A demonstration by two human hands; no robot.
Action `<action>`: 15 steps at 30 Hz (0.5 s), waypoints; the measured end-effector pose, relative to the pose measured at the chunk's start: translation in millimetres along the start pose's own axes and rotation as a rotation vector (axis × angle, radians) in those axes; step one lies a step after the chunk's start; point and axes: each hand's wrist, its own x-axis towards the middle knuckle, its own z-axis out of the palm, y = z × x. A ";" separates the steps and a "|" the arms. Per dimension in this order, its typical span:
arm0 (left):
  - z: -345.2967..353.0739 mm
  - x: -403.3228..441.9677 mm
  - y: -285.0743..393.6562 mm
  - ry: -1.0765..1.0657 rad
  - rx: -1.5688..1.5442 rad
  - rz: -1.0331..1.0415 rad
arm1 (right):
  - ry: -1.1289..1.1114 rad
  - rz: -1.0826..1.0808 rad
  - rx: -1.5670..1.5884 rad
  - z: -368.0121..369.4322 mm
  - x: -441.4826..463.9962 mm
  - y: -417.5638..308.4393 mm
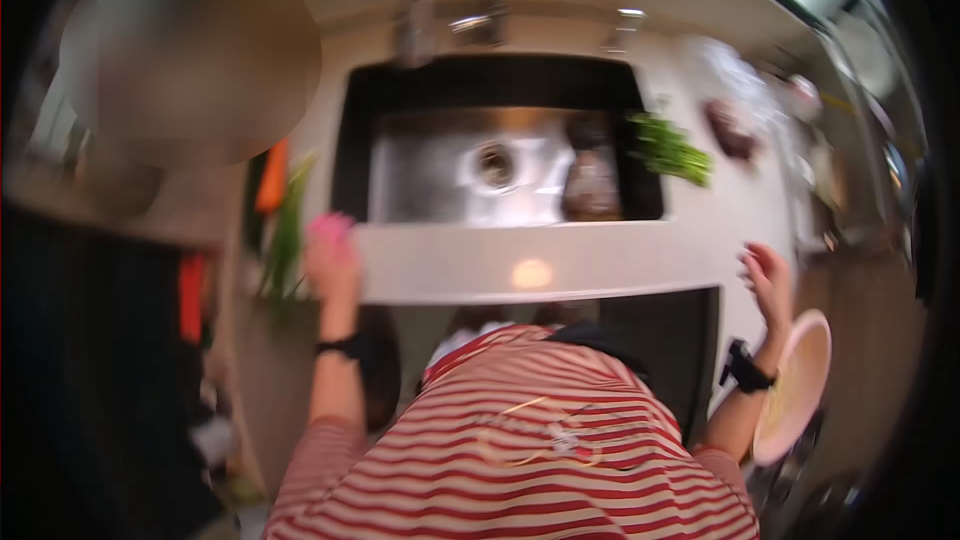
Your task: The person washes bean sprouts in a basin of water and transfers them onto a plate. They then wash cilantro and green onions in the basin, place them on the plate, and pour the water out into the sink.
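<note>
My left hand [330, 265] is closed around a pink cloth or sponge [330, 230] at the counter's left front edge, beside long green stalks [288, 225] and an orange carrot [271, 178]. My right hand [766, 280] hangs over the right front of the counter, its fingers partly spread and nothing in them. Between the two hands lies the sink [430, 170], with a drain [494, 166] and a dark, blurred item [592, 180] in its right part. Leafy greens [672, 148] rest at the sink's right rim.
A dark reddish item [731, 130] and a clear plastic bag [725, 70] lie on the right of the counter. A pale round bowl or plate [795, 387] stands near my right forearm. Behind the sink is a metal faucet [415, 10]. A blurred round area covers the upper left.
</note>
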 end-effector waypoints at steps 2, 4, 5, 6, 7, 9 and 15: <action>17.4 40.3 18.6 -0.053 -0.167 -0.018 | 0.191 -0.066 -0.032 1.8 -34.8 -9.2; -29.8 11.7 48.8 -0.068 -0.177 0.034 | 0.112 0.003 -0.010 -18.7 -41.0 16.4; -42.0 51.9 25.5 0.005 -0.185 0.160 | 0.178 -0.142 0.039 33.5 -32.3 24.4; -78.5 82.1 -10.3 0.024 -0.056 0.290 | 0.106 -0.062 0.168 92.5 -24.6 22.6; -87.7 91.6 -13.5 0.030 0.114 0.168 | 0.084 -0.041 0.233 107.8 -18.3 14.6; -60.5 84.6 -37.3 0.130 0.239 0.232 | 0.107 -0.104 0.174 112.4 -15.7 20.4; -54.8 49.0 77.1 -0.173 -0.174 0.432 | 0.142 -0.104 0.183 117.0 -20.0 29.2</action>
